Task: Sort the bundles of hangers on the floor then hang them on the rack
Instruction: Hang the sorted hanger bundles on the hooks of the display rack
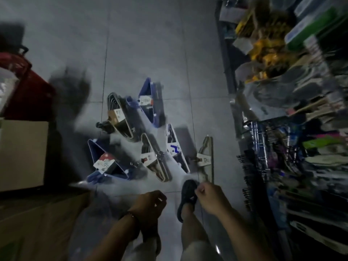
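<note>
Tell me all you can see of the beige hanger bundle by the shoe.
The beige hanger bundle looks like pale wood or plastic, several hangers stacked, with a paper label across its middle. It lies flat on the grey floor, its near end beside the dark shoe; whether the right hand touches it is unclear.

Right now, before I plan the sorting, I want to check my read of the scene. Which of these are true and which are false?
1. Hanger bundles lie on the tiled floor. True.
2. Every bundle is blue. False: a blue bundle lies near a beige bundle.
3. The cardboard box sits at the right. False: the cardboard box is at the left, below the red basket.
4. Stocked shelves line the right side. True.
5. The left hand holds a bundle. False: the left hand holds no bundle.
</note>
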